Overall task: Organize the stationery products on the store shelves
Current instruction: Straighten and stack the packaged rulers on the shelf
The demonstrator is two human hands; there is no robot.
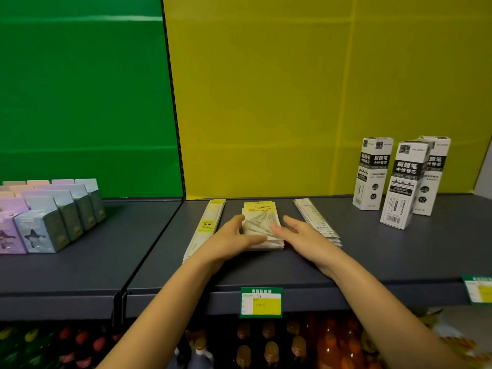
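Both hands bracket the set-square packet stack (262, 227) mid-shelf: left hand (234, 235) at its nine o'clock, fingers touching; right hand (298, 231) at three, spread, maybe just clear. Uneven pushing could skew it into the ruler packs (318, 222).

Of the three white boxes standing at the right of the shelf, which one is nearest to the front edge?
The middle box. It stands forward of the left box and the right box, which are closer to the yellow wall.

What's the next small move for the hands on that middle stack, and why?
Probably press both palms inward to square the middle packet stack: its lower packets fan out unevenly, and the left hand and right hand already flank it, open.
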